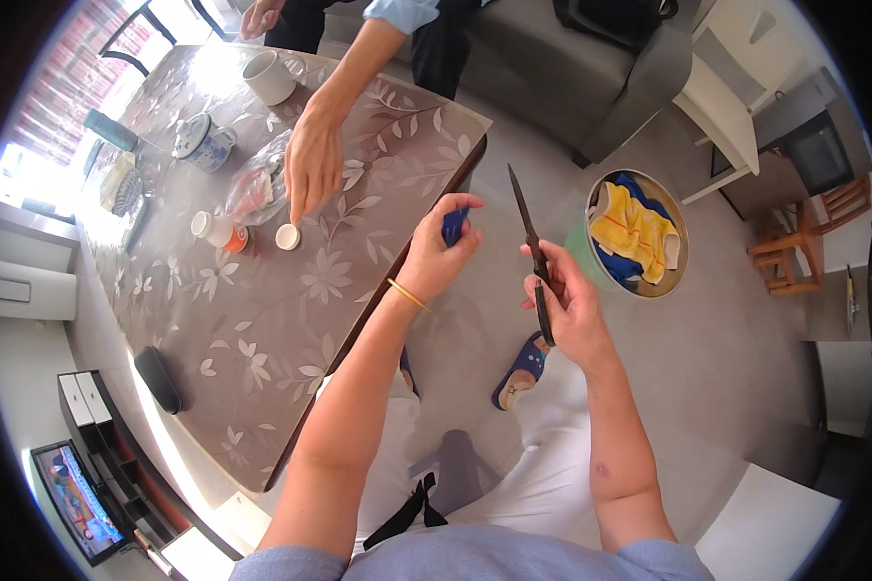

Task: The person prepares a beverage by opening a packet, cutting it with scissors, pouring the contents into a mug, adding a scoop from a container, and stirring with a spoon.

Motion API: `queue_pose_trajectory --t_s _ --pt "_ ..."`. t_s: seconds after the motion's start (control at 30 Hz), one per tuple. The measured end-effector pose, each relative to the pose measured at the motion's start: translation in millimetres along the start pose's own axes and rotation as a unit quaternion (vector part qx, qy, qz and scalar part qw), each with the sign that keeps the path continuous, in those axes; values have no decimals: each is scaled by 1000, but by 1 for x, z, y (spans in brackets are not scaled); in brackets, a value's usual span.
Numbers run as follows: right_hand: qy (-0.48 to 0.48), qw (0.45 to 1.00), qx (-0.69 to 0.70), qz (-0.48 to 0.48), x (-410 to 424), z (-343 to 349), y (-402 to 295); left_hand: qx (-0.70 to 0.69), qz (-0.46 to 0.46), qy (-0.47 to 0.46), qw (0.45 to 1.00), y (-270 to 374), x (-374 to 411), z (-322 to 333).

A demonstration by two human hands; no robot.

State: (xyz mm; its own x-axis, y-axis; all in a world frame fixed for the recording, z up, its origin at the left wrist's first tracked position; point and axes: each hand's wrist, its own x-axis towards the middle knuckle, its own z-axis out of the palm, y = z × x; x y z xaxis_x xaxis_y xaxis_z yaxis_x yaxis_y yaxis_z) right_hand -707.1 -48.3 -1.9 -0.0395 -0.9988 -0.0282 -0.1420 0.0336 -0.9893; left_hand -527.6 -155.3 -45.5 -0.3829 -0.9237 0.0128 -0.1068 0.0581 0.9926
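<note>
A small dark blue piece sits in the curled fingers of my left hand, beside the table's edge. Whether it is cloth or plastic I cannot tell. My right hand grips a bladed cutting tool by its black handle, the long dark blade pointing up and away from me. It is seen nearly edge-on, so scissors or knife is unclear. The two hands are apart, with floor visible between them. A metal basin holding yellow cloth and blue cloth stands beyond my right hand.
Another person's hand touches a white cap on the flower-patterned table. Nearby are a white bottle, plastic bag, lidded pot and mug. A black case lies near the left edge.
</note>
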Motion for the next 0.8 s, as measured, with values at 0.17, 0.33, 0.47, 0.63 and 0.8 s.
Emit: queue_pose_trajectory --t_s 0.17,0.33,0.47,0.63,0.8 --pt "-3 984 153 90 -1 7 12 34 40 118 992 -8 -1 5" --pt "-139 963 186 137 -6 22 8 127 137 76 979 -13 -4 14" --pt "-67 988 92 102 -2 15 2 116 125 109 979 -9 -3 14" --pt "-17 990 78 116 -7 28 -4 94 102 94 986 -3 -3 12" --pt "-75 976 -186 -86 -8 32 -9 111 93 112 983 4 -2 11"
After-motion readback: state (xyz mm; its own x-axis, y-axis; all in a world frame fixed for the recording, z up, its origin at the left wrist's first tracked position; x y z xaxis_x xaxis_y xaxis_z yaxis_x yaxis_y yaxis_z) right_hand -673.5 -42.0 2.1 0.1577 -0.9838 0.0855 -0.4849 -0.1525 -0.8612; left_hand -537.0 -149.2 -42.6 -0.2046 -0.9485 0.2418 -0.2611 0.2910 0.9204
